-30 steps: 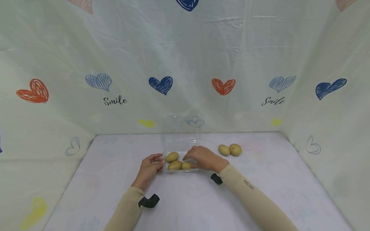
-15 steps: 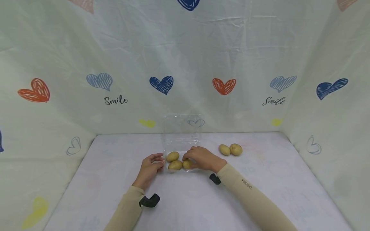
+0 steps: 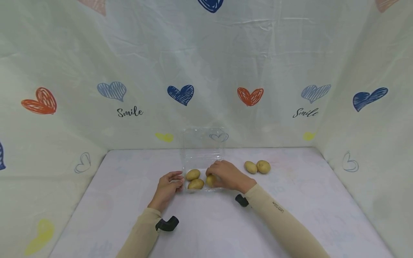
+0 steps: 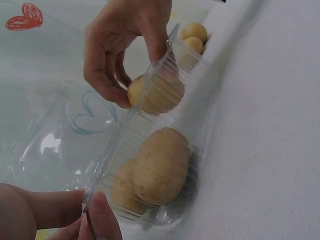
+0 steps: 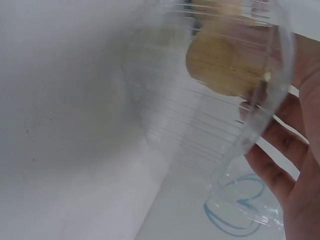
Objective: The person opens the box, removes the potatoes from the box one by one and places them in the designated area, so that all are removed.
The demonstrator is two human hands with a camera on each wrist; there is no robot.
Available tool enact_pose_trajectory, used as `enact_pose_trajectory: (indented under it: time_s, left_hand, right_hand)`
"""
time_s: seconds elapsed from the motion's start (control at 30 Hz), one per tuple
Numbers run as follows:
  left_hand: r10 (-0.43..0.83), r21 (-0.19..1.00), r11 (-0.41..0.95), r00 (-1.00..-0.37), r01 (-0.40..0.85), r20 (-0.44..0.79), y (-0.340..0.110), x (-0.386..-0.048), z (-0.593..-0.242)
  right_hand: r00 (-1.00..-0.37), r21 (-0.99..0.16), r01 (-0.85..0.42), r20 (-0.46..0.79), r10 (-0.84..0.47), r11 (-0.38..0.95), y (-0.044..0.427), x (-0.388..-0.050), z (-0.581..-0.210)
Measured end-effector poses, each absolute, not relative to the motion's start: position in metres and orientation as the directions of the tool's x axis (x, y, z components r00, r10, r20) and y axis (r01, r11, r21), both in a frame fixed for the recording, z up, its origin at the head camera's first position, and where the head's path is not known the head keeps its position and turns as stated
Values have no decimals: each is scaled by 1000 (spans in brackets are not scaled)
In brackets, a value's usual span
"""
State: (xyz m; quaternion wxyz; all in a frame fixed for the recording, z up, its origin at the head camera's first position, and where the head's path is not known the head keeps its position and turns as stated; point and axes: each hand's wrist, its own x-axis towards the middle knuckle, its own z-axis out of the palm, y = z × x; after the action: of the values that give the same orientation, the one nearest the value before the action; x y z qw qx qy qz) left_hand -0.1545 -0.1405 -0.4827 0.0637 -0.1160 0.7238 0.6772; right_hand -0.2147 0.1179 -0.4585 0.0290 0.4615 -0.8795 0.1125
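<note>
**Right Hand Held a Potato Inside the Box**

Setting this potato [image 3: 210, 181] down well called, by my judgement, for lowering it until it met the floor of the clear box [image 4: 132, 132] before the fingers let go — a drop could have rolled it into the two potatoes [image 3: 193, 175] lying at the left end. The left hand [image 3: 169, 186] had a sensible part in this: its thumb and fingers pinched the left rim, and a light grip seemed enough, since hard squeezing might have bent the thin plastic or tipped the upright lid [image 3: 203, 141].

The held potato sat at the right half of the box, beneath the right hand [image 3: 227, 175] and between its thumb, on the near side, and its fingertips, curled over the far side. The grip was narrow, closed to the potato's width — in the right wrist view, other fingers spread apart beyond the wall. Whether the potato touched the floor, I could not tell. Two loose potatoes [image 3: 264, 167] lay side by side on the table [image 3: 206, 229], right of the box.
</note>
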Motion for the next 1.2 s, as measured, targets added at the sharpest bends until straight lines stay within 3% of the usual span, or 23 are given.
enact_pose_trajectory:
  time_s: [0.67,1.0,1.2]
  left_hand:
    - [-91,964,54,-963,-259,-253,-139,-156,-482]
    - [-89,963,58,-962,-263,-257,-140,-156,-483]
    - [-85,960,66,-960,-271,-265,-140,-156,-483]
  right_hand:
    - [-520,-25,-830,397,-757,557,153,-199,-437]
    - [-575,-39,-782,433,-695,622,181,-187,-431]
    - [-556,-3,-772,488,-673,636,200,-183,-435]
